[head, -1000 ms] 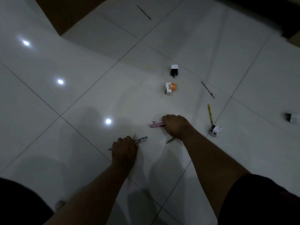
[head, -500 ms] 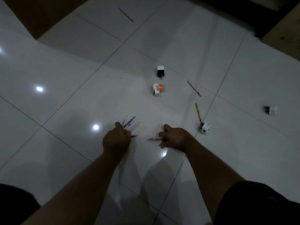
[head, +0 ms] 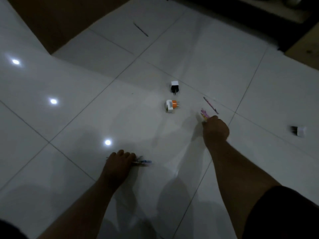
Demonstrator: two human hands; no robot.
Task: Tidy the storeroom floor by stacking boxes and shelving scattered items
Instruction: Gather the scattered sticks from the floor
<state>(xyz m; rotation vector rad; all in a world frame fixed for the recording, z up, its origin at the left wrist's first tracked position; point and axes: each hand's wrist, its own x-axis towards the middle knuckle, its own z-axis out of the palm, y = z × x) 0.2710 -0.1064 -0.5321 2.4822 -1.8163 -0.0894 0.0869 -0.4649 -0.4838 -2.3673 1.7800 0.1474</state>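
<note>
Head: pink pens (head: 204,115) gripped in right hand (head: 215,129).

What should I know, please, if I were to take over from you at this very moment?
Left hand: grips a bundle of blue-tipped pens, down at the glossy white tiled floor.
Right hand: grips several pink pens, just short of a loose pink pen lying on the floor.
On the floor: white-and-orange plug adapter, black-and-white plug, small white plug far right, thin dark pen farther off.
Done: some pens gathered in both hands.
Left: pick up the rest and shelve everything; no shelf is in view.
</note>
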